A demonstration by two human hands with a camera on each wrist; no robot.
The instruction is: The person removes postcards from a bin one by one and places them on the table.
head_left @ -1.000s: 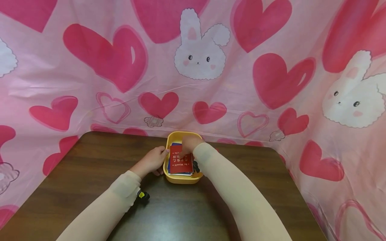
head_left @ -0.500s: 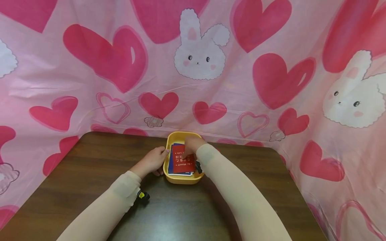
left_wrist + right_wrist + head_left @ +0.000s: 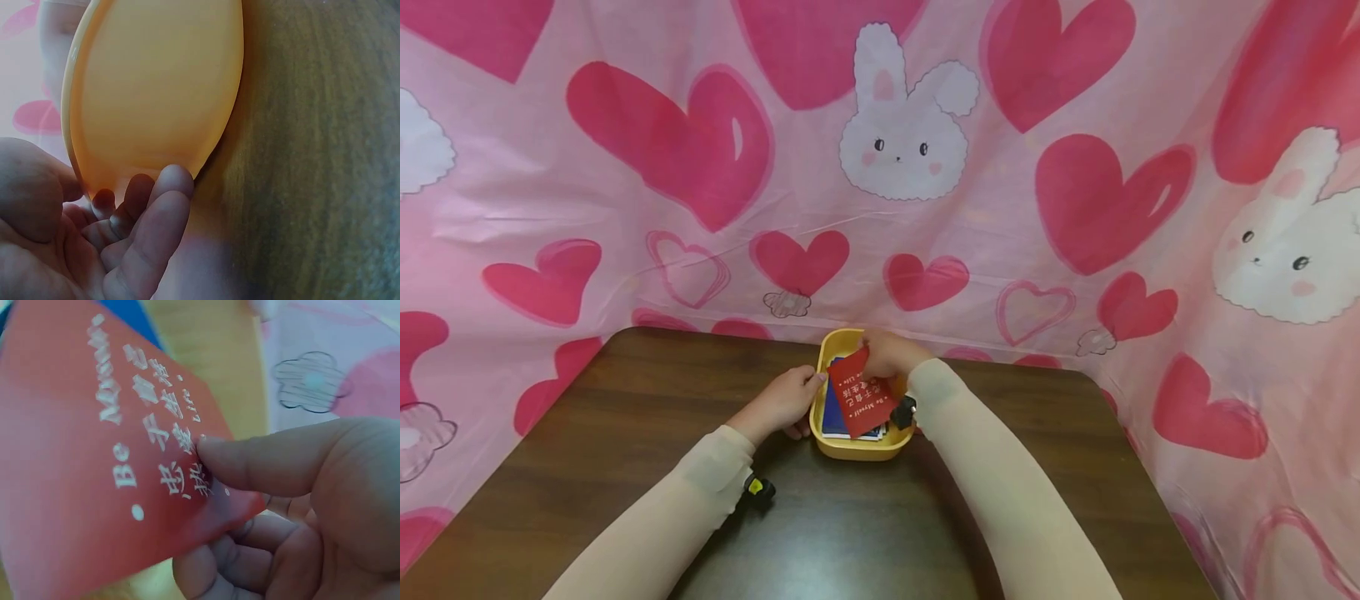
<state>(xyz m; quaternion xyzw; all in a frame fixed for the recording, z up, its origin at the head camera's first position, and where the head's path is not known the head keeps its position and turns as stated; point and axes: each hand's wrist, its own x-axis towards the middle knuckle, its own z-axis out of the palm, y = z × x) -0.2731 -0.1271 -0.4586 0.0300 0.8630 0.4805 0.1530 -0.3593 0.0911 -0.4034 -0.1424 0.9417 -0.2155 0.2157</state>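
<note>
In the head view, your right hand (image 3: 887, 357) has tilted the red booklet (image 3: 859, 407) over the yellow box (image 3: 859, 452), baring more blue booklet (image 3: 833, 415). Left wrist: your left hand (image 3: 81, 244) grips the box's left side. Right wrist: you pinch the red booklet.

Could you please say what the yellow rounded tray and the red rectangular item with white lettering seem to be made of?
The yellow rounded tray: probably smooth, semi-gloss plastic, judging by its even colour and glinting rim.
The red rectangular item with white lettering: likely card or coated paper, softly shiny, given its thin edge and pale sheen.
</note>
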